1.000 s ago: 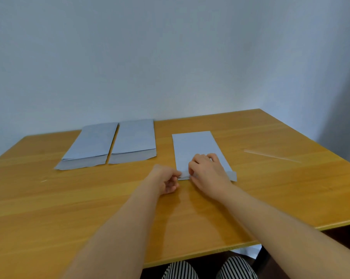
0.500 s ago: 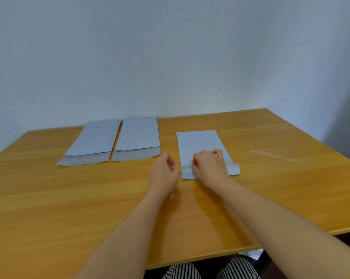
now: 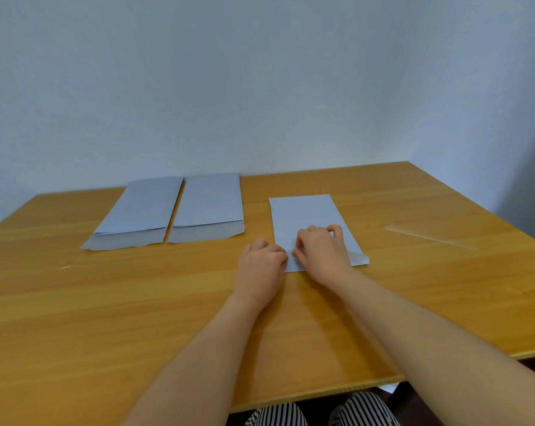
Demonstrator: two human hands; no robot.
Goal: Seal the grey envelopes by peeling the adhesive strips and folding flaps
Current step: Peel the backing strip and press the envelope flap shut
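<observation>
Starting the peel on the right-hand grey envelope, both hands at its near edge.

The wooden desk carries three grey envelopes: two side by side left of the worked envelope, their flaps unfolded, and a loose clear strip well to its right. On the worked envelope, the right hand rests over the flap with fingers curled, seemingly holding it flat. The left hand sits at the near left corner, fingers bunched together; whether they already pinch the liner I cannot tell. Best, I judge, to pin the flap firmly and draw the liner low and sideways, so the paper does not lift or crease.
</observation>
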